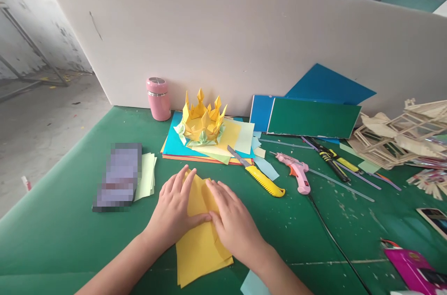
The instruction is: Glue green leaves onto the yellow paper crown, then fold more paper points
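Yellow paper sheets (200, 258) lie stacked on the table in front of me, and the top piece looks partly folded. My left hand (174, 204) rests on their left side with its fingers stretched out and its thumb pointing inward. From the right, my right hand (233, 220) lies over the folded part, its fingers extended. The thumbs nearly meet in the middle of the paper. The hands cover much of the fold. Beyond them stands a paper crown (202, 123) of folded yellow points with pale green pieces at its base.
Coloured sheets (171, 146) lie under the crown. Nearby are a yellow utility knife (263, 181) with its blade showing, a pink glue gun (295, 171) with a trailing cord, a pink flask (159, 99) and a blurred dark object (120, 176). A stick model (394, 137) stands right.
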A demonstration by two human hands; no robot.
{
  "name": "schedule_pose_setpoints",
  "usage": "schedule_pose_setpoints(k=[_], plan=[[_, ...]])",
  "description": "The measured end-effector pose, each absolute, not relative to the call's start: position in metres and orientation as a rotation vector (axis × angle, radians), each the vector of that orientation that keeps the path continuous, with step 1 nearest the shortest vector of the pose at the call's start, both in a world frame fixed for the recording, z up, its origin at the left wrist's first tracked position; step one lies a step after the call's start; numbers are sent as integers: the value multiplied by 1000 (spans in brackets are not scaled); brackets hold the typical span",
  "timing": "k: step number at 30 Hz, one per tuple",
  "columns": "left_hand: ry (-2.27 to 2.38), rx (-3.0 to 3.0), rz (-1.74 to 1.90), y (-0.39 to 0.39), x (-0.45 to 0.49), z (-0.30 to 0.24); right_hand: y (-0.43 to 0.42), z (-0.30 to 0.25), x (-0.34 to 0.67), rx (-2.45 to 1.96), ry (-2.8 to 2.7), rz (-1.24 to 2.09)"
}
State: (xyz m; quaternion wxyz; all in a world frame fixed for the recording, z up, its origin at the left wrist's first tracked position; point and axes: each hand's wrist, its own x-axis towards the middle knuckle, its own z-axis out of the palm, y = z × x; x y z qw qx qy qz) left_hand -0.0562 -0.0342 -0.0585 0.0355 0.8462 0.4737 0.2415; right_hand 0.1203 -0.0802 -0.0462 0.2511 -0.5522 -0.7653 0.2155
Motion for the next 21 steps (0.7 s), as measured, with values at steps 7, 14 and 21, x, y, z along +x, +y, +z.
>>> schedule_pose_setpoints(k=[7,14,21], plan=[[1484,2314,892,-31,-55,-45,-73,-42,127,-1269,-1669,981],[1259,1402,770,-25,-55,-26,-67,-31,143,-1082,-1478,1081],[1195,891,1100,-24,-53,-22,-55,-46,158,-1192,-1064,1132]])
